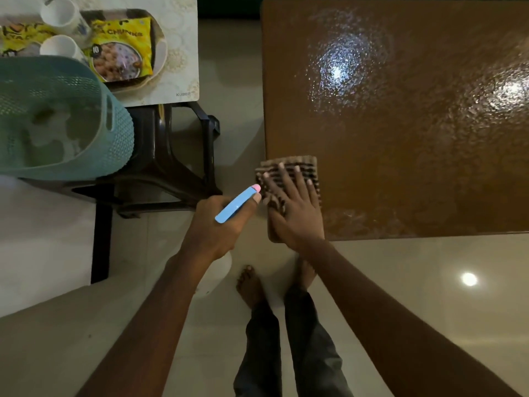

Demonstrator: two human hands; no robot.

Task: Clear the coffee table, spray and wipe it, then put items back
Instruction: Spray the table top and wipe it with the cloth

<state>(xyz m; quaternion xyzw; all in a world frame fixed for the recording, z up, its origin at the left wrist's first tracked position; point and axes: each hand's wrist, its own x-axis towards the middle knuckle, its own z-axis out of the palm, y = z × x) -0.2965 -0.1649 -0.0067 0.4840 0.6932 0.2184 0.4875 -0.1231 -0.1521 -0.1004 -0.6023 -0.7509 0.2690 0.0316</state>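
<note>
Right hand (297, 216) lay flat, fingers spread, pressing the striped cloth (307, 164) beneath it onto the coffee table (415, 138) corner. Just left of it, left hand (217, 224) gripped the spray bottle (237, 206), nozzle toward the cloth.

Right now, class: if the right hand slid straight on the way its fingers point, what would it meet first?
Nothing stands ahead: the right hand, flat on the striped cloth, would cross only wet coffee table, probably nearing its left edge.
</note>
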